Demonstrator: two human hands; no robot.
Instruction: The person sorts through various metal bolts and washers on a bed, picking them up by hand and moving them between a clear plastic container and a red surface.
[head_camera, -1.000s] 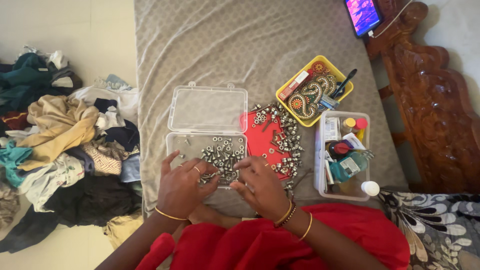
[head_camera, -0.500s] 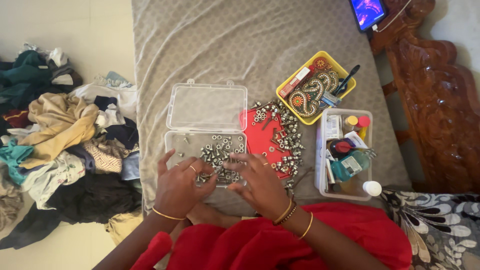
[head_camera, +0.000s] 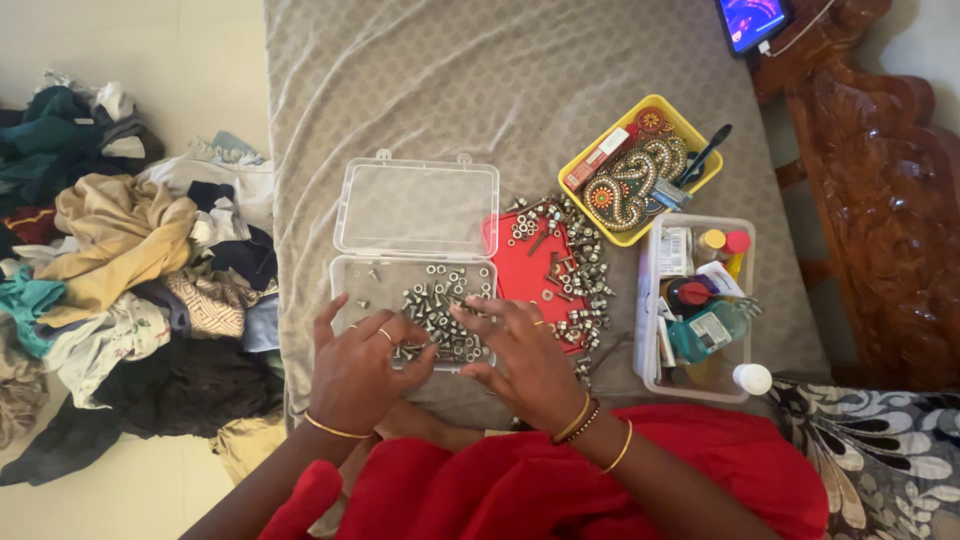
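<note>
A clear plastic box (head_camera: 349, 283) lies on the grey bedsheet with its lid (head_camera: 415, 206) folded back. A heap of small silver nuts and bolts (head_camera: 447, 296) fills the right half of its tray. My left hand (head_camera: 358, 372) rests on the tray's near edge, its fingers curled onto the bolts; whether it pinches one is hidden. My right hand (head_camera: 523, 357) lies beside it with fingers spread, the index fingertip reaching into the heap. To the right of the box sits a red flat tray (head_camera: 527, 276) ringed with more loose bolts (head_camera: 583, 272).
A yellow tray (head_camera: 640, 170) of beaded ornaments and a clear bin (head_camera: 650, 300) of bottles stand to the right. A carved wooden headboard (head_camera: 880, 200) and a lit phone (head_camera: 752, 20) are far right. A pile of clothes (head_camera: 120, 280) covers the floor on the left.
My right hand's fingers have slid left and further into the bolts in the box. The left hand has barely moved. The view has shifted slightly.
</note>
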